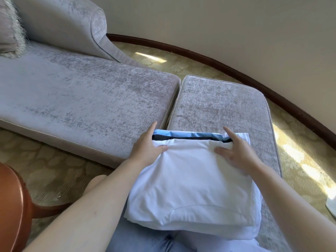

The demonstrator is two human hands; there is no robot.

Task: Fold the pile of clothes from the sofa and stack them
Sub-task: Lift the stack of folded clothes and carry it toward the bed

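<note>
Clothes stack (pixel 190 179) laid on footstool (pixel 218 102), long axis running away; far corners pressed by left hand (pixel 145 148), right hand (pixel 236 151), fingers straight.

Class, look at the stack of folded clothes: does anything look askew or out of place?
Only slightly: along the far edge, the blue layer and the black layer stick out past the top white garment, so the edges are not flush.
</note>
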